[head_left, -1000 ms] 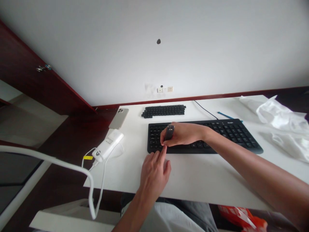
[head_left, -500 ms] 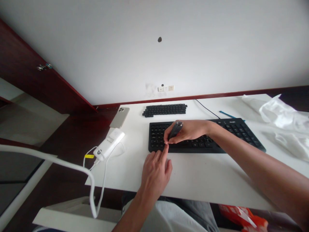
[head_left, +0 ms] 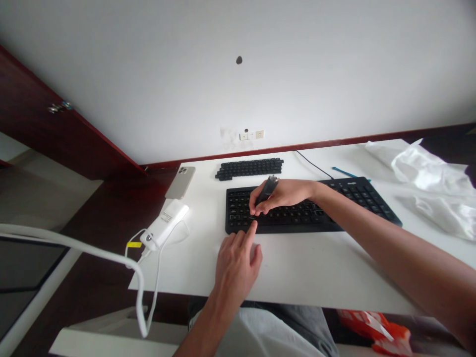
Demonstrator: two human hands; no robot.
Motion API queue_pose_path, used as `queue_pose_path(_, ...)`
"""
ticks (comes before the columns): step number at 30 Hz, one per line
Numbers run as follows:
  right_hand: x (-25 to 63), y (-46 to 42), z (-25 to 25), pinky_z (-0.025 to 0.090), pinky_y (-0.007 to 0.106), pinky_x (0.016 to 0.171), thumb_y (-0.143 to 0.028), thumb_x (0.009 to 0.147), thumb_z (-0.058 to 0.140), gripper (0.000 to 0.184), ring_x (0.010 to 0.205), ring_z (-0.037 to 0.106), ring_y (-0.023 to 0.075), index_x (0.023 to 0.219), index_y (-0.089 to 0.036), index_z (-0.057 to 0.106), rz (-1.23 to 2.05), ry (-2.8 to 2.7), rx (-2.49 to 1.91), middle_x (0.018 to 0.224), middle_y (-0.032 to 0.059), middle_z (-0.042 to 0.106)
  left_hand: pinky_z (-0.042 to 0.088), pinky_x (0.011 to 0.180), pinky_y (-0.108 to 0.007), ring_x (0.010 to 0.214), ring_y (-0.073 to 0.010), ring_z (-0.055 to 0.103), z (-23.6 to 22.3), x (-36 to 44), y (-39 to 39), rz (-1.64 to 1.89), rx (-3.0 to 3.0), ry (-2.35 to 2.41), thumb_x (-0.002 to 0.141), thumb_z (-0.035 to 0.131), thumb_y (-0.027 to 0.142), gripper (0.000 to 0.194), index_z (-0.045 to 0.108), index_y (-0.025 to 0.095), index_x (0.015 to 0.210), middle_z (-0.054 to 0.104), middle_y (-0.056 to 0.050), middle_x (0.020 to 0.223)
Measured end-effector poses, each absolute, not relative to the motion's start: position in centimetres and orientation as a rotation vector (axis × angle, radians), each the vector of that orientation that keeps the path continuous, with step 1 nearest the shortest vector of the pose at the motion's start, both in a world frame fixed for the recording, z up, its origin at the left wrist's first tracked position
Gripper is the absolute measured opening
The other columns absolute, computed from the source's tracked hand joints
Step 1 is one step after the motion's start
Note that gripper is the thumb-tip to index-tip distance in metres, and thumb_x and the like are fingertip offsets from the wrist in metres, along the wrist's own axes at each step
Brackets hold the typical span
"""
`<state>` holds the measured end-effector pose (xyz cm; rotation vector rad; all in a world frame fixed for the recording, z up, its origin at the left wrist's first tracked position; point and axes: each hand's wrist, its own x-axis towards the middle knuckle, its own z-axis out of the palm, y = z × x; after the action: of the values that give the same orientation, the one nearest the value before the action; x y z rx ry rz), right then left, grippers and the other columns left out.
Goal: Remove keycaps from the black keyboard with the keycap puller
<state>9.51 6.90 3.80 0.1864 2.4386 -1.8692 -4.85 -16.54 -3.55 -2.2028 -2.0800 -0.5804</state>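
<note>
Black keyboard point(head_left: 297, 228) flat on white table point(head_left: 297, 272), under right hand point(head_left: 284, 192). Right wrist bent, fingers pinching dark tool point(head_left: 267, 190), tilted. Left hand point(head_left: 234, 263) palm down, index extended to keyboard's near side, other fingers loosely curled. Versus 0.5 s ago: small gap now between right fingers and left index.

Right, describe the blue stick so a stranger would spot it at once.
On the white table, find the long black keyboard. Just beyond its right half, between a thin black cord and crumpled white plastic, lies the slim stick. Its blue colour sets it apart from both neighbours.
</note>
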Motion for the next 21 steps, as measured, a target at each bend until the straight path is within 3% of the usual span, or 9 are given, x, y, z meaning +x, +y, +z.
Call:
queue_pose_path(5, 9.5, 7.5, 3.3, 0.062, 0.034, 0.087, -0.048, 0.092, 0.077, 0.037, 0.1, 0.074, 0.0212, 0.108, -0.014, 0.077, -2.092, 2.442, 0.369, 0.11, 0.0114, 0.079, 0.058, 0.085, -0.038, 0.092, -0.0224, 0.067, -3.5, -5.1, -16.5, -0.748, -2.21, -2.131, 0.099, 0.061, 0.019, 0.058, 0.049, 0.023, 0.155, 0.069, -0.004, 0.1)
queue_pose_path(11, 9.3, 7.9, 1.8, 0.063, 0.036, 0.094, -0.046, 0.09, 0.081, 0.037, 0.107, 0.076, 0.0237, 0.105, -0.013, 0.076, -2.395, 2.299, 0.478, 0.111, 0.0135, 0.079, 0.057, 0.084, -0.033, 0.088, -0.0181, 0.067, -2.5, -6.4, -15.3, -0.954, -2.158, -2.2, 0.1, 0.061, 0.02, 0.042, 0.06, 0.024, 0.143, 0.067, -0.003, 0.097)
queue_pose_path(16, 8.8, 7.7, 0.0, 0.064, 0.031, 0.09, -0.045, 0.089, 0.083, 0.034, 0.103, 0.078, 0.0221, 0.102, -0.015, 0.073, -2.699, 2.121, 0.611, 0.112, 0.0135, 0.08, 0.057, 0.085, -0.032, 0.088, -0.0172, 0.066, -1.1, -7.5, -13.3, -0.962, -2.239, -2.211, 0.096, 0.07, 0.017, 0.034, 0.068, 0.024, 0.129, 0.068, -0.002, 0.101)
queue_pose_path(21, 8.6, 8.0, -1.0, 0.064, 0.027, 0.086, -0.043, 0.088, 0.084, 0.034, 0.101, 0.079, 0.0206, 0.103, -0.015, 0.073, -2.787, 2.0, 0.6, 0.111, 0.0134, 0.081, 0.057, 0.085, -0.033, 0.092, -0.0187, 0.067, -0.7, -7.8, -12.1, -0.856, -2.336, -2.21, 0.093, 0.076, 0.016, 0.025, 0.075, 0.026, 0.116, 0.069, -0.002, 0.102)
